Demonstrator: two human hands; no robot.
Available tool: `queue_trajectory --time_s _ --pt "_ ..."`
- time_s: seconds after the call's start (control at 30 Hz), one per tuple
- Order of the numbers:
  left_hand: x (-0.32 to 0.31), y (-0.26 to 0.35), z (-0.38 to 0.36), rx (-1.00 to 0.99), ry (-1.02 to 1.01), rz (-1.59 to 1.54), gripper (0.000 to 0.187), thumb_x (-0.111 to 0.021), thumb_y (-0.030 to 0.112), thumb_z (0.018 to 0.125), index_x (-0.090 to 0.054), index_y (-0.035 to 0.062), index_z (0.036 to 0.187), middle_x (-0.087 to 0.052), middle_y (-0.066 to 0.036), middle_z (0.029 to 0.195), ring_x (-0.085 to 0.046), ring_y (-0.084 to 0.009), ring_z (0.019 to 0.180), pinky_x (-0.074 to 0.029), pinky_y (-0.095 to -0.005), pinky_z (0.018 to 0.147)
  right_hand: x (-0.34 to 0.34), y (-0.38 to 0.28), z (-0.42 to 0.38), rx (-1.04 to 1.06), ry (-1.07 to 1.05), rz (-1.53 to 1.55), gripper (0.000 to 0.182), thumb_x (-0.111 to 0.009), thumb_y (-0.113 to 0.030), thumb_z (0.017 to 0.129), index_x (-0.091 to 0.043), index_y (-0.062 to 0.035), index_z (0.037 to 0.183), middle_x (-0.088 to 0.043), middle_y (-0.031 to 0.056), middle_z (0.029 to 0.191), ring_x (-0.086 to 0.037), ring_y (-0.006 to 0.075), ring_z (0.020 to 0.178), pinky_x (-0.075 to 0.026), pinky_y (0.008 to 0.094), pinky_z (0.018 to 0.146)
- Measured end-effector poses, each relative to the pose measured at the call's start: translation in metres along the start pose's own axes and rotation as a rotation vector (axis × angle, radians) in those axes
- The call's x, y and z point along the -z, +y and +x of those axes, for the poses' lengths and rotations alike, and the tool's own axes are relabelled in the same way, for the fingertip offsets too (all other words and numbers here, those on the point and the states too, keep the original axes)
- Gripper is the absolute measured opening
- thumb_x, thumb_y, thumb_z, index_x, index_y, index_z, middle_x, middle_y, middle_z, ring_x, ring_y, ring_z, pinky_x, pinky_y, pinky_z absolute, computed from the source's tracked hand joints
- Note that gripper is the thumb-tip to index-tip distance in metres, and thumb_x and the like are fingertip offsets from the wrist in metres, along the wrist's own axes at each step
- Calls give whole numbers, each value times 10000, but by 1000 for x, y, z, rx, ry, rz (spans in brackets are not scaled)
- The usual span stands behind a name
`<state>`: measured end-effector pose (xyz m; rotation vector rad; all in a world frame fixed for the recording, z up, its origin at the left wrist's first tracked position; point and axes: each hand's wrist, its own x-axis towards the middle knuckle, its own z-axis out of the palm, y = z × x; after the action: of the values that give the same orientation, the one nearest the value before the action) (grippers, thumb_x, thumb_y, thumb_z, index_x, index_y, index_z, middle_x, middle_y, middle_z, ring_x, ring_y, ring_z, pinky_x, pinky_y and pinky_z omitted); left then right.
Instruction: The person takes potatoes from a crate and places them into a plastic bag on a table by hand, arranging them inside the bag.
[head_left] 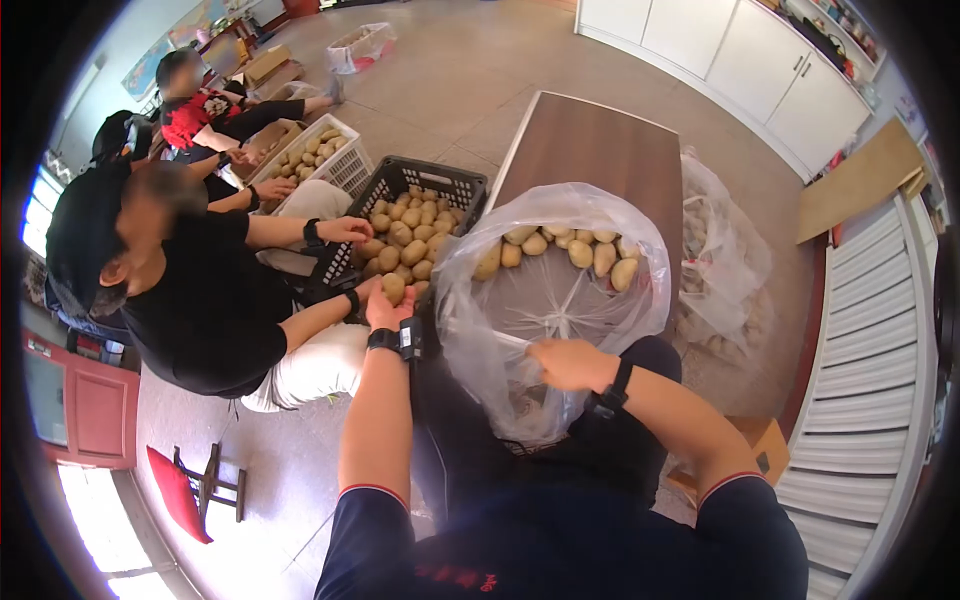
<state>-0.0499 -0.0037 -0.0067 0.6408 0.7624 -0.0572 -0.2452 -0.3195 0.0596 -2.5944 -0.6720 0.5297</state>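
Observation:
My left hand (381,310) is closed around a potato (393,289), beside the near end of the black crate (378,180) filled with potatoes. A co-worker's hand is right next to it, close to touching. My right hand (568,364) has curled fingers at the near side of a clear plastic bag (462,335), gripping its film. The bag stands open in front of me, its edge folded outward. Inside, along the far side, several potatoes (580,253) lie in a curved row; the bag's gathered bottom shows in the middle.
A brown tabletop (590,145) extends beyond the bag. Filled clear bags (722,270) stand to its right. At left sit a co-worker (190,310) in black and others beside a white crate (345,165) of potatoes. A red-seated stool (180,495) lies on the floor.

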Motion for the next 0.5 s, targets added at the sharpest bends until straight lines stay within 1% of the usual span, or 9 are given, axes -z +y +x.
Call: queue_trajectory --time_s 0.07,0.2,0.27,0.3,0.37,0.4,0.43,0.47,0.5 --pt "3 0 5 -24 -21 7 313 -593 296 919 -538 109 1164 -564 -105 1145 -580 -292 972 -577 -423 721 -8 33 6 -148 154 69 293 -551 -188 803 -601 -65 1065 -651 184 991 -629 383 936 -505 491 774" --pt "13 2 18 -1 -41 -13 311 -571 259 930 -536 105 1197 -557 -104 1181 -576 -295 1009 -575 -441 746 5 75 9 -286 255 47 342 -574 -190 803 -578 -56 1118 -608 204 1086 -587 390 1031 -487 488 838" --pt "12 1 21 -12 -27 -1 304 -559 228 936 -535 108 1214 -561 -104 1182 -574 -294 1021 -572 -449 763 10 94 10 -442 446 49 384 -605 -181 800 -549 -29 1148 -543 212 1178 -527 409 1108 -461 481 895" --pt "11 0 20 -37 3 13 312 -559 216 934 -532 91 1219 -561 -121 1179 -573 -304 1026 -573 -449 766 12 103 12 -449 447 51 384 -605 -181 800 -549 -29 1148 -543 212 1178 -527 409 1108 -461 481 895" --pt "11 -2 22 -54 11 25 315 -559 208 933 -531 76 1217 -561 -129 1177 -572 -307 1027 -574 -452 767 20 120 16 -498 581 23 403 -633 -173 793 -536 3 1142 -513 210 1194 -506 419 1119 -448 469 920" --pt "15 -2 26 -77 22 32 317 -559 200 931 -531 62 1215 -561 -138 1176 -571 -310 1028 -574 -454 768 24 127 18 -502 581 24 403 -633 -173 793 -536 3 1142 -513 210 1194 -506 419 1119 -448 469 920" --pt "18 0 29 -60 -16 54 362 -560 192 930 -495 18 1241 -553 -171 1178 -575 -323 1010 -571 -460 777 29 133 20 -459 632 -57 399 -637 -170 791 -538 9 1134 -501 210 1218 -496 420 1132 -446 469 922" --pt "15 -2 31 -59 -17 56 362 -560 192 930 -495 18 1241 -553 -171 1178 -575 -323 1010 -571 -460 777 33 139 23 -414 682 -138 395 -641 -168 790 -539 14 1126 -488 211 1243 -486 421 1144 -444 468 925" --pt "11 -5 34 -54 114 61 385 -559 193 931 -472 6 1257 -548 -175 1158 -576 -327 989 -569 -468 783 37 144 27 -416 682 -137 395 -641 -168 790 -539 14 1126 -488 211 1243 -486 421 1144 -444 468 925"
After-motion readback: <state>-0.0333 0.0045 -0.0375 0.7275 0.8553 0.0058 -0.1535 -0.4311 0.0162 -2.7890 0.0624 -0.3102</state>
